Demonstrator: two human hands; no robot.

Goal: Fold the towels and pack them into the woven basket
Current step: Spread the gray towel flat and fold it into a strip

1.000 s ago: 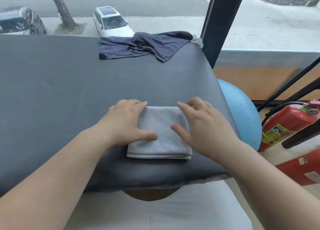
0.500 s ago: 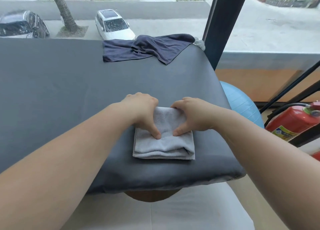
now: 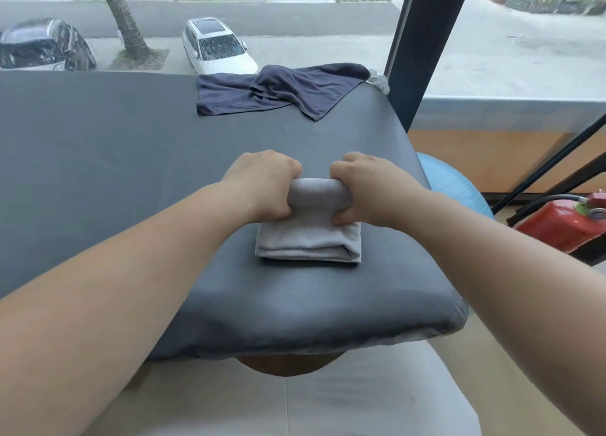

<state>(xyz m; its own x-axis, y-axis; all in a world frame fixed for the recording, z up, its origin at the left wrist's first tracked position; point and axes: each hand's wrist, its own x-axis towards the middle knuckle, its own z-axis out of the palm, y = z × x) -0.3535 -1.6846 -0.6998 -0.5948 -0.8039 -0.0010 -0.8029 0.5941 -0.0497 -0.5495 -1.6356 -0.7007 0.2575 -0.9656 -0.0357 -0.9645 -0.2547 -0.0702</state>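
My left hand [image 3: 262, 186] and right hand [image 3: 367, 189] are side by side, each with fingers curled over the far, rolled-up edge of a small light grey folded cloth towel [image 3: 308, 239], and I grip that edge from both ends. The part of the towel nearest me lies flat, in layers, on the counter [image 3: 114, 160]. The counter is a wide padded top under a smooth dark grey fabric cover with a rounded corner below my right forearm.

Well beyond my hands, at the counter's far edge, a dark navy towel [image 3: 278, 89] lies loose and rumpled. Past my right hand, off the counter's side, a pale blue exercise ball [image 3: 455, 186] sits low, and further right lies a red fire extinguisher [image 3: 564, 222]. A black window post [image 3: 423, 42] rises beyond my right hand. Through the glass I see a street with a white car [image 3: 216, 47], a dark car [image 3: 42, 47] and a tree trunk [image 3: 123, 19]. Beneath my forearms, nearer than the counter, is a pale padded surface [image 3: 295, 403].
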